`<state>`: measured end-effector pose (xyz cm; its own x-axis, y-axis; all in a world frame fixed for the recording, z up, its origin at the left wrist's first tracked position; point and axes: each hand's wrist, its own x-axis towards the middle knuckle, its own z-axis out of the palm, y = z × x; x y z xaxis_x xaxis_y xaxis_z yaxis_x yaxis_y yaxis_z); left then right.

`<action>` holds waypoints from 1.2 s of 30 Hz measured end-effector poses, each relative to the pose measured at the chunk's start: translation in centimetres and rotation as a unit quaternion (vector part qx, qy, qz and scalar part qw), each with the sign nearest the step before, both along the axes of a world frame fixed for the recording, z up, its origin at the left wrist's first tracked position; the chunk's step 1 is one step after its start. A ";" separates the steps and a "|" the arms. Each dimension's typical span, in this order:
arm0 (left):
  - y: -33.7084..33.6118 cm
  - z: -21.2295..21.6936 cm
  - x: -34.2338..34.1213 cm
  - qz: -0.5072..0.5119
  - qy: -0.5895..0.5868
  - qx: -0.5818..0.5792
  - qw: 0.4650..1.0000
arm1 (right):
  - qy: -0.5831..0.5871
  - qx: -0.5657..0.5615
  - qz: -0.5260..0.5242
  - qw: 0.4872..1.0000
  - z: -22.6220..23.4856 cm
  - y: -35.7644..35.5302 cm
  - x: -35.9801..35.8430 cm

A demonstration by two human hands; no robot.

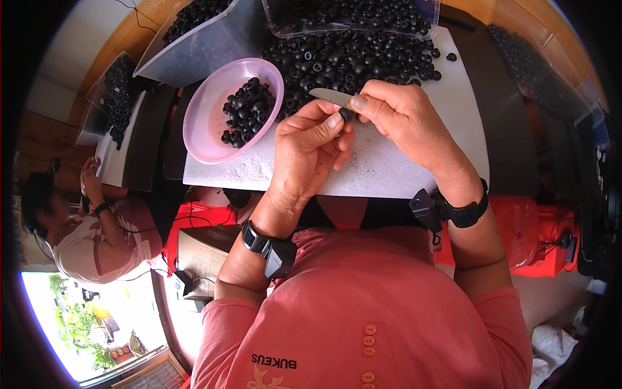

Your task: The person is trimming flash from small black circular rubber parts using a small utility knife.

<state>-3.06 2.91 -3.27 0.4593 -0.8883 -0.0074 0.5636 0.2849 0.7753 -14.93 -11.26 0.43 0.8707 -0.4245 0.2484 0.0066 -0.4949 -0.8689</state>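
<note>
My left hand [299, 148] pinches a small round black part [346, 115] between thumb and fingertips, just above the white foam board. In my right hand [405, 120] is a small knife [329, 96], its short blade pointing left across the fingertips of the left hand. The right thumb presses near the base of the blade, close to the black part; whether the edge touches it I cannot tell. A heap of similar black parts [350, 63], hollow and ball-shaped, spreads behind my hands. To the left a tilted pink bowl [199, 123] holds a smaller pile of them.
Clear plastic bins [194, 61] with more black parts stand at the back. The white foam board [414, 181] lies under my hands, specked with dark bits. At the left, a co-worker [107, 227] sits beside another table. A cardboard box [201, 259] is near my left elbow.
</note>
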 end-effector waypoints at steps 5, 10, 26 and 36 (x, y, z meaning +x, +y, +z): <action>0.1 0.2 -0.2 -0.009 0.004 -0.007 1.000 | -0.003 -0.027 0.003 1.000 -0.2 0.0 -0.2; 0.2 -0.3 0.3 -0.033 0.019 -0.008 0.999 | -0.046 -0.057 0.011 0.997 -1.1 -0.3 0.0; 0.0 -0.3 0.8 -0.049 0.026 -0.009 0.998 | -0.009 0.009 0.001 1.000 0.0 -0.4 -0.6; 0.1 -0.6 1.3 -0.090 0.038 -0.016 0.995 | -0.012 -0.022 0.016 1.000 -0.2 -0.2 -0.6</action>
<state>-1.75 3.01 -3.92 0.2919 -0.9564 -0.0059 0.6642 0.1983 0.7208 -15.49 -11.41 0.27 0.8773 -0.3849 0.2867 0.0428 -0.5321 -0.8456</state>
